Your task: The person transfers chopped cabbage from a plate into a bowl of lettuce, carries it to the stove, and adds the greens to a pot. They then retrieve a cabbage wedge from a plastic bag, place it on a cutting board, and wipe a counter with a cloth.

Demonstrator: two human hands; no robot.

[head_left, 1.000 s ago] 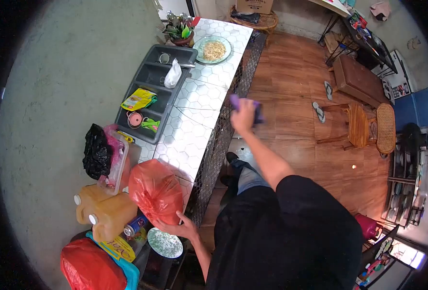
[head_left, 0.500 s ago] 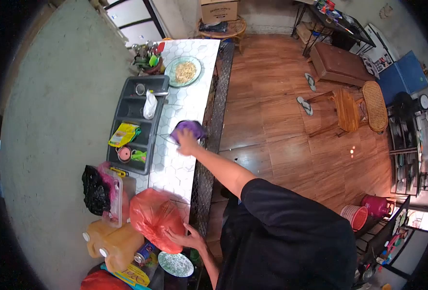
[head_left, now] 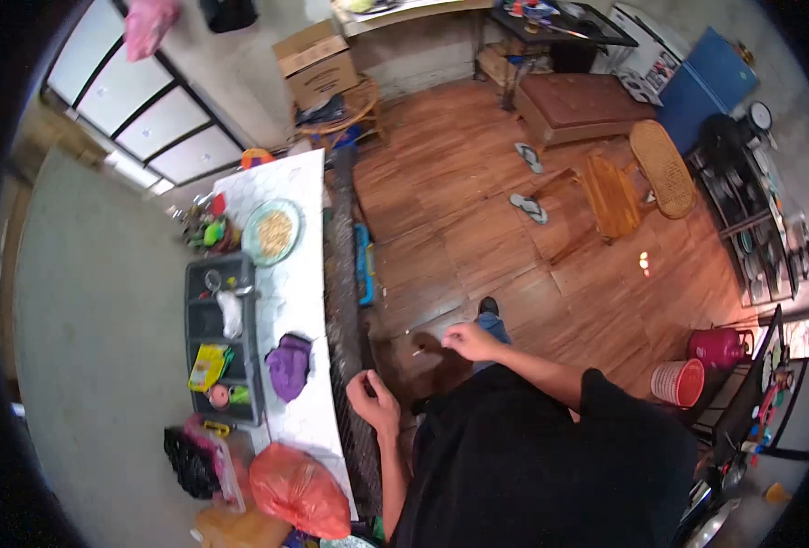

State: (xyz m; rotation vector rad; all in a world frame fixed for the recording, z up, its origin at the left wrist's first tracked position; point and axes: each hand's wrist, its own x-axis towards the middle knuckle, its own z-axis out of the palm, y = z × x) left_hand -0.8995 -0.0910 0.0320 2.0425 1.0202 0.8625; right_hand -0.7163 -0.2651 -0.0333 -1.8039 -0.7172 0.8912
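My left hand (head_left: 373, 402) hovers by the counter's edge, fingers loosely curled and apart, with nothing visible in it. Over the floor, my right hand (head_left: 471, 342) has its fingers drawn together, and no object shows in it. A crumpled purple cloth (head_left: 288, 367) lies on the white hexagon-tiled counter (head_left: 292, 242), to the left of my left hand and apart from it. Nearer to me on the counter sits a tied, full red plastic bag (head_left: 298, 490). Neither hand touches the cloth or the bag.
A grey divided tray (head_left: 205, 321) holds packets and small items along the wall side. Behind it stands a plate (head_left: 257, 239) of pale shredded food. A wooden chair (head_left: 610, 196), slippers (head_left: 529, 208) and a red basket (head_left: 678, 382) are on the floor.
My right hand has left the purple cloth and moved over the floor. My left hand has come off the red bag. The view has turned and shifted, showing more of the room's far end.
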